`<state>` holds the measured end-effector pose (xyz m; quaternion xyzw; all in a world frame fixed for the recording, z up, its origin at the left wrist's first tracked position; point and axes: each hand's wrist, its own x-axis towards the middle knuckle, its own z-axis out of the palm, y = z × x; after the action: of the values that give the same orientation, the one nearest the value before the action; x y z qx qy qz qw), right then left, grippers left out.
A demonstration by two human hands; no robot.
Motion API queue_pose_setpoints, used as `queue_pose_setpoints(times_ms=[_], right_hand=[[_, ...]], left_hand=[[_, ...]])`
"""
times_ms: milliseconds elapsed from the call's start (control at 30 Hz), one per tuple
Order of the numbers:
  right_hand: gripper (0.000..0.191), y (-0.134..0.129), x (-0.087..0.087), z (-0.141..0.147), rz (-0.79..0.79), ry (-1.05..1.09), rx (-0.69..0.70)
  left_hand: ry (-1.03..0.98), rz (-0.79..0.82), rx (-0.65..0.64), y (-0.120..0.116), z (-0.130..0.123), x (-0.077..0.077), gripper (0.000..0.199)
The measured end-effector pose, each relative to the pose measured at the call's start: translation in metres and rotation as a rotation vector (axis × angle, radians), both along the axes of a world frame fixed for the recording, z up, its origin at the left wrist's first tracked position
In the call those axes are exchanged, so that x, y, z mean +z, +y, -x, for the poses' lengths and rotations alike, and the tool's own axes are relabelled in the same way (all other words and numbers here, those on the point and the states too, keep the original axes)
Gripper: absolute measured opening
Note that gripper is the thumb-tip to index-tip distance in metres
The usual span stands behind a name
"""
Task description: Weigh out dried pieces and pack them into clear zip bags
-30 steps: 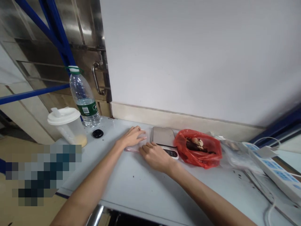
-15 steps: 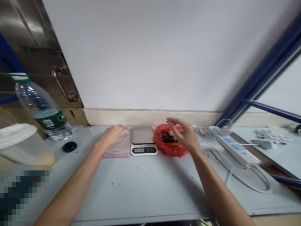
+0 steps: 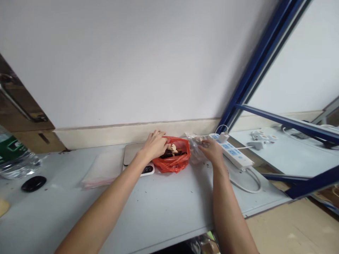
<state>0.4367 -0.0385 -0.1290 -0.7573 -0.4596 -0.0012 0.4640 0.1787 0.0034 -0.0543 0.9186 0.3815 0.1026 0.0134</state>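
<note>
My left hand (image 3: 155,144) is over the left rim of a red plastic bag (image 3: 176,165), its fingers bent at the edge; whether it grips the plastic is unclear. Dark and pale pieces (image 3: 172,150) lie inside the open bag. To the right, my right hand (image 3: 212,151) has its fingers closed at a clear plastic bag (image 3: 195,152) with pale contents. A kitchen scale (image 3: 131,152) is partly hidden behind my left hand and forearm. Flat clear bags with reddish edges (image 3: 102,169) lie left of the scale.
A white power strip (image 3: 235,157) with its cable lies right of my right hand. Blue metal frame bars (image 3: 246,70) rise beyond it. At the left are a black round lid (image 3: 34,183) and a water bottle (image 3: 16,155). A wall backs the table (image 3: 159,211).
The view has turned to the right. My left hand has moved from the flat bags to the red bag, and my right hand from above the red bag to the clear bag.
</note>
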Motion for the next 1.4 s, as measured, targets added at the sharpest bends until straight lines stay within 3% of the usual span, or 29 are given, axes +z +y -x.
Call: queue_pose_setpoints(times_ms=[167,267,333,433,567,667,833,1033,1133,1233,1300,1400], right_hand=[[0.005,-0.002,0.001,-0.002,-0.038,0.071,-0.068],[0.013,-0.004,0.017,0.005,-0.129,0.102,-0.059],[0.022,-0.005,0.029,0.017,-0.271,0.194,0.039],[0.033,-0.006,0.044,0.045,-0.454,0.472,0.339],[0.036,-0.011,0.050,0.090,-0.264,0.666,0.728],[0.035,-0.011,0.047,0.116,-0.066,0.796,0.939],[0.058,-0.008,0.045,0.120,0.137,1.038,1.095],[0.044,-0.014,0.045,0.107,0.198,0.699,1.070],[0.043,-0.015,0.045,0.110,0.285,0.625,1.144],[0.045,-0.015,0.044,0.116,0.273,0.601,1.140],[0.047,-0.015,0.042,0.119,0.231,0.611,1.104],[0.049,-0.015,0.042,0.123,0.171,0.624,1.055]], left_hand=[[-0.015,0.018,0.008,0.017,-0.004,0.001,0.036],[-0.206,-0.024,0.016,0.018,0.004,0.003,0.041],[-0.385,-0.042,0.023,0.015,0.012,0.002,0.038],[-0.593,0.011,0.015,0.006,0.026,0.002,0.034],[-0.855,0.318,-0.073,-0.008,0.045,0.006,0.057],[-0.902,0.483,-0.087,-0.014,0.059,0.010,0.055],[-0.968,0.304,0.099,-0.004,0.075,0.008,0.050],[-0.844,0.172,0.172,0.006,0.087,0.005,0.032],[-0.776,0.069,0.227,0.007,0.089,0.004,0.025],[-0.694,-0.055,0.181,0.004,0.086,0.005,0.029],[-0.601,0.006,0.086,-0.003,0.082,0.008,0.027],[-0.411,0.287,-0.068,-0.017,0.074,0.014,0.029]])
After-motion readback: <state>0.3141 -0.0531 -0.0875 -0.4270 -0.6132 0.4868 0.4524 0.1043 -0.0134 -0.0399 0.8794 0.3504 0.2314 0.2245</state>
